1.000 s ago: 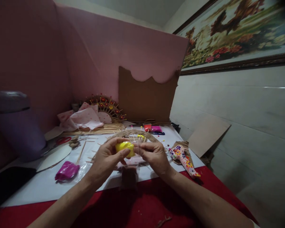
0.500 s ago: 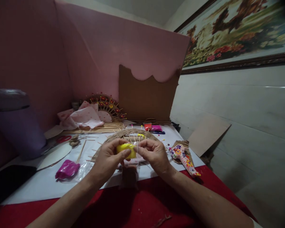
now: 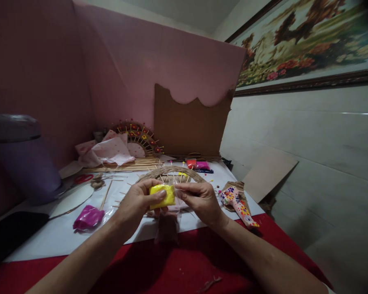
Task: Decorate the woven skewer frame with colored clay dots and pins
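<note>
A block of yellow modelling clay [image 3: 169,196] in a clear plastic bag is gripped by my left hand [image 3: 138,204], thumb pressed on its front. My right hand [image 3: 199,202] pinches the clear plastic bag's loose end [image 3: 179,195] at the clay's right side. Behind both hands lies a half-round frame wound with twine [image 3: 159,170], with short sticks and coloured ball tips around it; my hands hide its lower part. Magenta clay in plastic [image 3: 88,217] rests to the left of my left hand.
To the right lies a flower-dotted giraffe-like figure [image 3: 237,202] on cardboard. Farther back are red and pink packets [image 3: 198,164], thin sticks [image 3: 125,164], pink cloth [image 3: 107,149] and a decorated half-round piece [image 3: 141,134]. A purple lidded container [image 3: 24,163] stands at left; cardboard [image 3: 190,126] leans behind.
The yellow clay has turned so more of its face shows. My right thumb has come off the clay and moved right, onto the plastic. My left hand keeps its hold.
</note>
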`<control>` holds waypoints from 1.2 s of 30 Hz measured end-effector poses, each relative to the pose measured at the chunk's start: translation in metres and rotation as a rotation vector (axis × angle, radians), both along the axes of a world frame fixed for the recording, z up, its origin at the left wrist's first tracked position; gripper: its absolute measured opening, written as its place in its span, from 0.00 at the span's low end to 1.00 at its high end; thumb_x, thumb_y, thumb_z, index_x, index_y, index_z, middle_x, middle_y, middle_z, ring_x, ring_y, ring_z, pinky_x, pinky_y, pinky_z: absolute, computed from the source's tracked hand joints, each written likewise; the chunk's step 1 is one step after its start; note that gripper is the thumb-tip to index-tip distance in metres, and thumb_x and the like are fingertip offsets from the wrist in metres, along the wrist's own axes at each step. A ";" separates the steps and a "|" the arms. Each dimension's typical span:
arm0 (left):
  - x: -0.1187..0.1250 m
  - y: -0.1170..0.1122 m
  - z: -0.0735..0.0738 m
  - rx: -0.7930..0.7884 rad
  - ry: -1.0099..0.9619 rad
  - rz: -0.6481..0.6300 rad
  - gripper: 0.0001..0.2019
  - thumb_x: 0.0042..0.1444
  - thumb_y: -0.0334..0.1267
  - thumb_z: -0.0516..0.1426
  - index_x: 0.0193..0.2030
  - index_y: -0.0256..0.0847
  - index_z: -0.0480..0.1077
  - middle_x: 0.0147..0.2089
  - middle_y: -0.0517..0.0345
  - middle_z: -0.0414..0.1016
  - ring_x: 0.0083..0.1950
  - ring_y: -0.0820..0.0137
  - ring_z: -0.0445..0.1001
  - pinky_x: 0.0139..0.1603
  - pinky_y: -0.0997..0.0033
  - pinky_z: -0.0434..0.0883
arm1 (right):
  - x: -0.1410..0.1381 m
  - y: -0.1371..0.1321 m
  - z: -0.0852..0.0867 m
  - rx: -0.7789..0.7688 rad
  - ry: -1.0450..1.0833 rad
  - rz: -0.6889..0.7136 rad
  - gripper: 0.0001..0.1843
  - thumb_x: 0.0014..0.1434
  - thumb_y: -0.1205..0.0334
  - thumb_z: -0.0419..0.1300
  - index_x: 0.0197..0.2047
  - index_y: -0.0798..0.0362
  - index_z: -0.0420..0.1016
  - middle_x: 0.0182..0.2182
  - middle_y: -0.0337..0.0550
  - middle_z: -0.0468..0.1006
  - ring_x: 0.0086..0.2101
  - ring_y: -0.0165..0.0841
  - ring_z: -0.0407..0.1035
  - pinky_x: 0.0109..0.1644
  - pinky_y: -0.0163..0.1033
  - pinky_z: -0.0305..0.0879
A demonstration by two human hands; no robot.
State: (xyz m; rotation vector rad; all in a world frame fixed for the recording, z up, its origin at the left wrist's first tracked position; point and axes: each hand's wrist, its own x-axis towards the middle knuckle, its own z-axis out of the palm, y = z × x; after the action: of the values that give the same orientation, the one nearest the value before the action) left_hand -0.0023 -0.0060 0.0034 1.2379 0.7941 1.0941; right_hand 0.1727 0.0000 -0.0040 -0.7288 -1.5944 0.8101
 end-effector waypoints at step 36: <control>0.002 -0.003 -0.001 -0.070 0.045 0.077 0.13 0.42 0.38 0.65 0.33 0.35 0.68 0.24 0.57 0.73 0.21 0.73 0.70 0.20 0.77 0.63 | -0.002 -0.001 -0.007 -0.058 -0.127 -0.042 0.10 0.55 0.58 0.58 0.30 0.56 0.72 0.15 0.30 0.56 0.17 0.23 0.47 0.19 0.31 0.43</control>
State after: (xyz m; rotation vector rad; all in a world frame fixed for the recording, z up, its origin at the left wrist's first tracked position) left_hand 0.0001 -0.0091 0.0025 1.1851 0.9129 1.0946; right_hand 0.1704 -0.0014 -0.0108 -0.8676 -1.6680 0.7955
